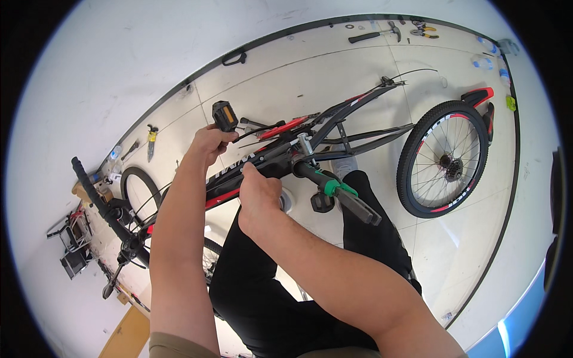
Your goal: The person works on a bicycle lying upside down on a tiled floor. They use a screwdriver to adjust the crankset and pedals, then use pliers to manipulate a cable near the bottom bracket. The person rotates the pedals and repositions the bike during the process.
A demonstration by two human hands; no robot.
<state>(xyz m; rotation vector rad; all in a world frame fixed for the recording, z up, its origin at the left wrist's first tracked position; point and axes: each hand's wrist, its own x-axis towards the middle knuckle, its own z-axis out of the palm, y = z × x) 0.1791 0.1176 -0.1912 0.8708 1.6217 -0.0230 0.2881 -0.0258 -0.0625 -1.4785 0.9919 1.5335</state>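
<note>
A black and red bicycle frame (pixel 334 132) lies across the view in front of me, its rear end toward the right. My left hand (pixel 210 143) is closed at the frame's far side, its fingertips pinching a thin black cable (pixel 256 131) that runs along the frame. Just beyond those fingers sits a black pedal (pixel 225 116) with an orange reflector. Against the frame's down tube, my right hand (pixel 260 194) is closed, thumb toward the tube; its fingers hide whatever they hold. A green and black clamp (pixel 334 187) is beside the frame, right of this hand.
A detached wheel (pixel 443 159) stands to the right, near red and black mudguards (pixel 477 96). The handlebar (pixel 104 203) reaches out at the left. A hammer (pixel 376 36) and pliers (pixel 425 30) lie along the far wall, with bottles (pixel 483 62) in the far right corner.
</note>
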